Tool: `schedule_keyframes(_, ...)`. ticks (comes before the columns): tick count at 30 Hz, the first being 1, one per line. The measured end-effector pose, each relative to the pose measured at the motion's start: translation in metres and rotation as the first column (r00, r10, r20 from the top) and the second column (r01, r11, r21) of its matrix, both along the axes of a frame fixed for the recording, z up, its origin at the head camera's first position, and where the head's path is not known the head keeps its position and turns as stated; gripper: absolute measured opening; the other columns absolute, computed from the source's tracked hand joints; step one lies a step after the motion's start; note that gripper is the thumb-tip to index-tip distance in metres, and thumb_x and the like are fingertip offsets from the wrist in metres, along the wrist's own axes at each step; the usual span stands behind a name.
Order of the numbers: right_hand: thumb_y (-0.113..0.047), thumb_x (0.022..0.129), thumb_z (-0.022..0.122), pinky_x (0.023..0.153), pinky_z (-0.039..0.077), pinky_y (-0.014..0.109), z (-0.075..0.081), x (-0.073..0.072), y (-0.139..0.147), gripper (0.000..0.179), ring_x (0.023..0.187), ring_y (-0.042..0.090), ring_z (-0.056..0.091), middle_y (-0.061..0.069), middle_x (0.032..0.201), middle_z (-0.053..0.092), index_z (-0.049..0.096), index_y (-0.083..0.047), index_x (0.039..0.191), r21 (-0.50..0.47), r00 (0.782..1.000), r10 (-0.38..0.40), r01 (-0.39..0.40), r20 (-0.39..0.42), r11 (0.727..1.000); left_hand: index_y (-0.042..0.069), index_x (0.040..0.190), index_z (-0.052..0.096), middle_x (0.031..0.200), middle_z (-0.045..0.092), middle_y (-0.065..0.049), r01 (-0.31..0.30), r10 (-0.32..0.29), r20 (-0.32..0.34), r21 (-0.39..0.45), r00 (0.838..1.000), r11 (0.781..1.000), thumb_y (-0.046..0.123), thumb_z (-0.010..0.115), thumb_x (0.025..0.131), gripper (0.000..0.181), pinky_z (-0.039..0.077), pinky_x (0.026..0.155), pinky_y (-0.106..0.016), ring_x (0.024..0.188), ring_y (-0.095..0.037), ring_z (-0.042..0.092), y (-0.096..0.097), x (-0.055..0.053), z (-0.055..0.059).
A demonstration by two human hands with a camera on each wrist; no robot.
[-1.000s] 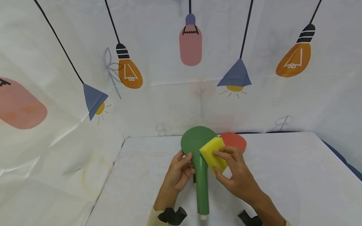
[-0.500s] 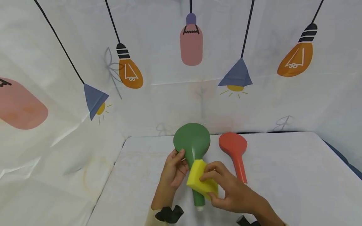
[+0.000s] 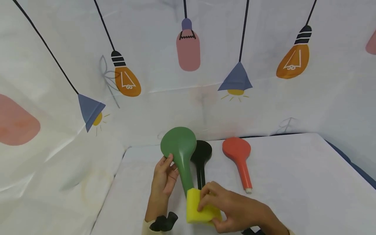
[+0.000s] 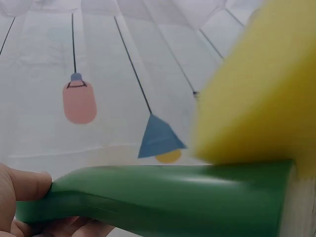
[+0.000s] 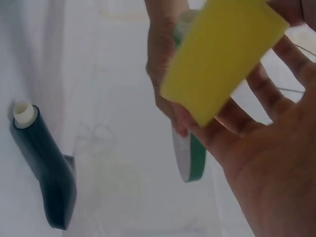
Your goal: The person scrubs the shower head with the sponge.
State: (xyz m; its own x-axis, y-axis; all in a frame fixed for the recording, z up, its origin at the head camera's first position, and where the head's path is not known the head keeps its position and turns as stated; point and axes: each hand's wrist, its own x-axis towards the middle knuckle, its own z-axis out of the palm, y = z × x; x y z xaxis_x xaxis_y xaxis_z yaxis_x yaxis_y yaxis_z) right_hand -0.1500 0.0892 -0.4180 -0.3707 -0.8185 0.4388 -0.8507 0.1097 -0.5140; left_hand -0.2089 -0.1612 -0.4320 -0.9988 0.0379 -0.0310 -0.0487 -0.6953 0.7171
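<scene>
My left hand [image 3: 164,179] holds a green hand shower head [image 3: 180,143] where its round head narrows to the handle, thumb on top and fingers beneath. My right hand [image 3: 235,210] grips a yellow sponge [image 3: 195,207] between thumb and fingers. In the head view the sponge covers the lower end of the green handle. Seen from the left wrist, the sponge [image 4: 261,98] is blurred and sits against the top of the handle near its pale end. A black shower head [image 3: 202,150] lies on the table just right of the green one, its handle end hidden by the right hand.
A red shower head [image 3: 237,149] with a white connector lies farther right on the white table [image 3: 293,176]. The right wrist view shows a dark bluish shower head [image 5: 49,163] with a white end. A lamp-patterned sheet [image 3: 164,107] hangs behind the table.
The sponge has slid from the green shower head's neck down to its handle end. My left hand has shifted left with the shower head, uncovering the black one. The head view has turned slightly.
</scene>
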Motion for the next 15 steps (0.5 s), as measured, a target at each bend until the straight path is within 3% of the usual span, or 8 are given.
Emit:
schedule_keyframes(6, -0.010, 0.084, 0.074, 0.093, 0.049, 0.012, 0.007, 0.001, 0.012, 0.049, 0.113, 0.005, 0.056, -0.006, 0.127, 0.046, 0.054, -0.028, 0.125, 0.095, 0.998, 0.047, -0.051, 0.045, 0.994, 0.001, 0.138, 0.044, 0.115, 0.064, -0.001, -0.046, 0.048, 0.057, -0.034, 0.997, 0.998, 0.019, 0.059, 0.102, 0.043, 0.058, 0.087, -0.027, 0.101, -0.015, 0.070, -0.019, -0.010, -0.009)
schedule_keyframes(11, -0.008, 0.082, 0.075, 0.089, 0.053, 0.018, 0.010, -0.005, 0.025, 0.053, 0.112, 0.006, 0.054, -0.009, 0.126, 0.047, 0.055, -0.030, 0.126, 0.073, 0.998, -0.055, 0.052, 0.043, 0.996, 0.001, 0.130, 0.048, 0.111, 0.064, -0.002, -0.091, 0.103, 0.127, -0.101, 0.987, 0.991, 0.020, 0.064, 0.099, 0.040, 0.059, 0.086, -0.028, 0.100, -0.015, 0.070, -0.038, -0.021, -0.025)
schedule_keyframes(15, -0.009, 0.082, 0.075, 0.087, 0.055, 0.021, 0.009, -0.016, 0.038, 0.053, 0.112, 0.006, 0.052, -0.011, 0.125, 0.047, 0.055, -0.033, 0.124, 0.069, 0.980, -0.193, 0.190, 0.039, 0.979, 0.002, 0.123, 0.052, 0.105, 0.066, -0.003, -0.112, 0.136, 0.165, -0.143, 0.977, 0.983, 0.019, 0.063, 0.099, 0.032, 0.059, 0.085, -0.029, 0.097, -0.014, 0.070, -0.050, -0.029, -0.037)
